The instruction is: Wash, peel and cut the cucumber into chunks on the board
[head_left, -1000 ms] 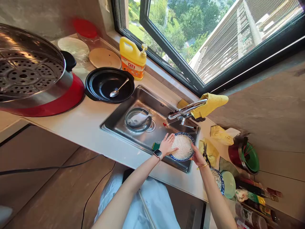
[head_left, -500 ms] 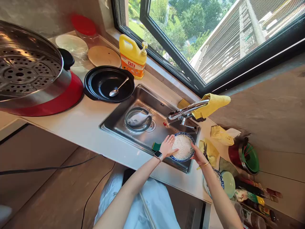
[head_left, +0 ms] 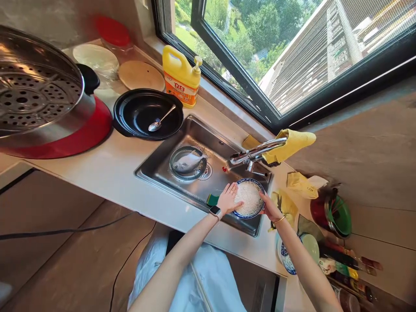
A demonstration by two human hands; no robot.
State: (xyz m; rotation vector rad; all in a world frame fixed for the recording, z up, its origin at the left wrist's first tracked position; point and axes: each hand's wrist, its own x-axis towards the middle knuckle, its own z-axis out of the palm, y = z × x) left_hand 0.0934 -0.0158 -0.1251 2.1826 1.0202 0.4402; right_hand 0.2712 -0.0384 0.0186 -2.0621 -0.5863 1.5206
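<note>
A blue-rimmed bowl [head_left: 258, 187] full of white rice is held over the right end of the steel sink [head_left: 162, 162]. My left hand [head_left: 228, 198], with a watch on the wrist, lies flat with fingers spread against the bowl's left edge and the rice. My right hand [head_left: 269, 207], with a gold bangle, grips the bowl's right rim. The tap [head_left: 256, 152] juts out just above the bowl. A fish lies on a steel plate [head_left: 187, 162] in the sink's middle.
A black pan with a spoon [head_left: 147, 115], a yellow detergent bottle [head_left: 180, 77] and a red steamer pot [head_left: 45, 108] stand on the counter to the left. Yellow cloths [head_left: 292, 145], a green-and-red colander [head_left: 333, 212], small bowls [head_left: 307, 249] and bottles crowd the right.
Both hands stay on the rice bowl in nearly the same place. The view has shifted slightly, and my right forearm now covers more of the small bowls at the right.
</note>
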